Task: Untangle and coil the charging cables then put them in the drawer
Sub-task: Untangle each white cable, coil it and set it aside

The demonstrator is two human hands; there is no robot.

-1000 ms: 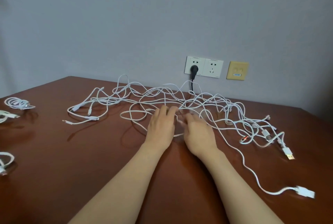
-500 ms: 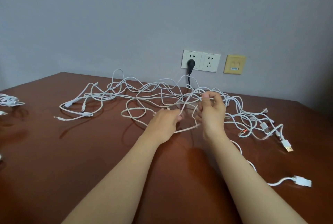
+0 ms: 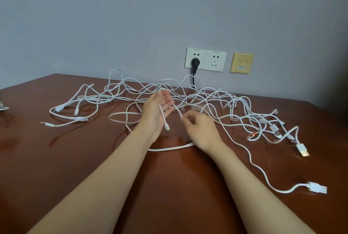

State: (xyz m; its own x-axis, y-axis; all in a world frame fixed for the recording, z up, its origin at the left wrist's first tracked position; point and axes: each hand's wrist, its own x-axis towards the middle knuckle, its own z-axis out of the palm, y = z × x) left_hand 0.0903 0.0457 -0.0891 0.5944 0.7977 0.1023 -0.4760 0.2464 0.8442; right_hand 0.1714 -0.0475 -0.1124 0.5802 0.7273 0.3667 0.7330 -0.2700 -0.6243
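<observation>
A tangle of several white charging cables (image 3: 188,98) sprawls over the brown table (image 3: 56,158) near the wall. My left hand (image 3: 156,115) is raised over the tangle with its palm turned right and fingers straight. A cable end with a small connector (image 3: 166,127) hangs across that palm. My right hand (image 3: 201,130) is just right of it, low over the table, fingers curled, pinching a white cable (image 3: 181,116) between thumb and forefinger. A loop of cable (image 3: 169,148) lies under both wrists. No drawer is visible.
USB plugs lie at the right: one gold-tipped (image 3: 303,152), one white (image 3: 317,188). On the wall are a double socket (image 3: 205,59) with a black plug (image 3: 194,62) and a yellow plate (image 3: 242,62). A bit of coiled cable (image 3: 2,106) shows at the left edge.
My right hand dropped from its raised position towards the table, still pinching a cable. My left hand rose and opened, and a cable end now hangs across its palm.
</observation>
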